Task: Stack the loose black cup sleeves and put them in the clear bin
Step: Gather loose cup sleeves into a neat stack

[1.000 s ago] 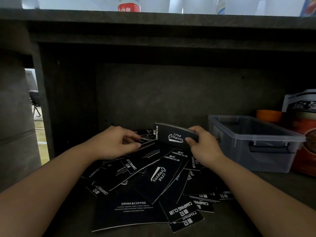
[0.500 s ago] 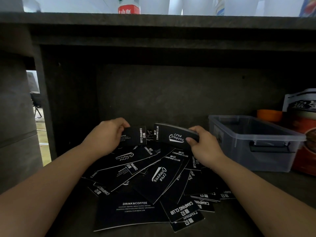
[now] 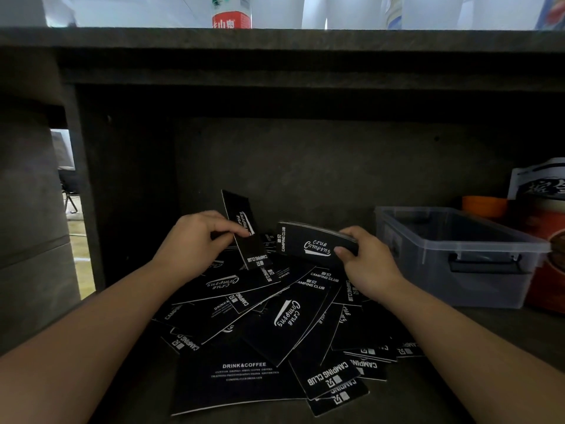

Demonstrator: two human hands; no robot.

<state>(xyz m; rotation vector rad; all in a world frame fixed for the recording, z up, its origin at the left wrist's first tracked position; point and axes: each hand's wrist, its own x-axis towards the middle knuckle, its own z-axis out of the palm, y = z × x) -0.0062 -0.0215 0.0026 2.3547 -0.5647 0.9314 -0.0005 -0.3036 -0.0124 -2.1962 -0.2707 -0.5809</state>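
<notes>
Several loose black cup sleeves (image 3: 284, 319) with white "Camping Club" print lie scattered in a heap on the dark shelf. My left hand (image 3: 195, 243) pinches a single sleeve (image 3: 244, 228) and holds it almost upright above the heap. My right hand (image 3: 363, 258) grips a small stack of sleeves (image 3: 312, 244) by its right end, held level just right of the single sleeve. The clear bin (image 3: 458, 240) stands to the right of my right hand, and nothing shows inside it.
The shelf (image 3: 504, 347) is a dark recess with a low top board overhead and a side wall on the left. Behind and right of the bin stand an orange container (image 3: 484, 206) and a printed package (image 3: 541, 185). A bottle (image 3: 231, 13) stands on the counter above.
My left hand picked one sleeve out of the heap, lifted it and turned it from flat to nearly upright. My right hand with its stack stayed in place.
</notes>
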